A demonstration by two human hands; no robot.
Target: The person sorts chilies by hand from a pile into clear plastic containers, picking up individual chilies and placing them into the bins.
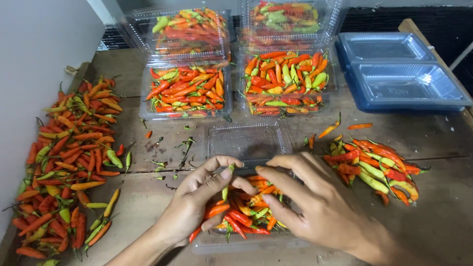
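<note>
Left hand point(197, 199): my fingers pinch one green chili point(225, 187) upright over the clear tray point(246, 241) at the bench's point(433, 216) near edge. Right hand point(315, 202): fingers pressed together, tips resting on the red and orange chilies in that tray. Loose chili heap point(69, 162) along the left edge. Smaller pile point(374, 167) toward the right edge. Two filled trays point(187, 91) near the far edge, lids open. Blue trays point(399, 74) in the far right corner.
</note>
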